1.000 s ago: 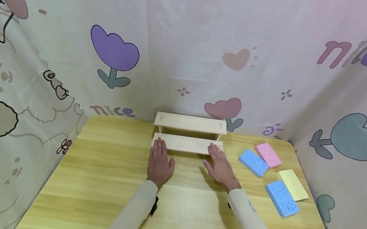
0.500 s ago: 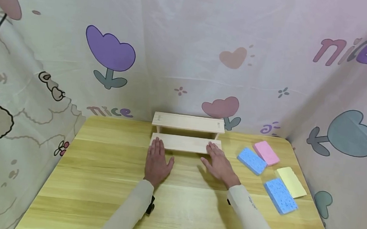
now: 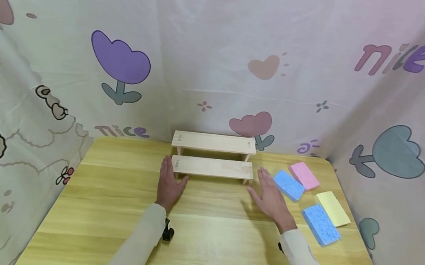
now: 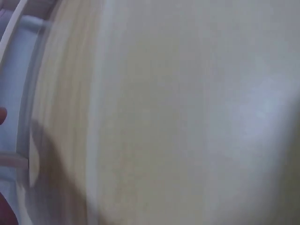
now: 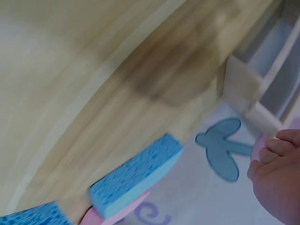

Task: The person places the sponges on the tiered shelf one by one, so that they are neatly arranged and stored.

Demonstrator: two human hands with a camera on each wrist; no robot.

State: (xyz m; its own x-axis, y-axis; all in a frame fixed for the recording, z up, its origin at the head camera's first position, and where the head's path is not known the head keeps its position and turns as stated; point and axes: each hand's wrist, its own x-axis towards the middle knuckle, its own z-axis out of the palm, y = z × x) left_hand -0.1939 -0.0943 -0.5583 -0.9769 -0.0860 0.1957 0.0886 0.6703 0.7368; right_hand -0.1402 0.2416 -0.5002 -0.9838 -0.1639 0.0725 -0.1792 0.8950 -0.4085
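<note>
A small two-step shelf of pale wood (image 3: 211, 167) stands against the back of the table, its upper board behind and above the lower one. In the head view my left hand (image 3: 169, 184) lies at the left end of the lower board, fingers straight and fingertips right at its edge. My right hand (image 3: 270, 197) hovers just off the right end with straight fingers, holding nothing. The right wrist view shows the shelf's end (image 5: 241, 84) with fingers of the right hand (image 5: 279, 171) beside it. Only bits of the left hand (image 4: 5, 211) enter the left wrist view.
Right of the shelf lie several sponges: a pink one (image 3: 304, 176), a blue one (image 3: 289, 185) overlapping it, a yellow one (image 3: 332, 208) and another blue one (image 3: 321, 225). A patterned cloth (image 3: 203, 57) hangs right behind the wooden table (image 3: 116, 208).
Both hands have come off the top of the lower board and spread outward, the left to its left end, the right past its right end. The view has shifted slightly.
</note>
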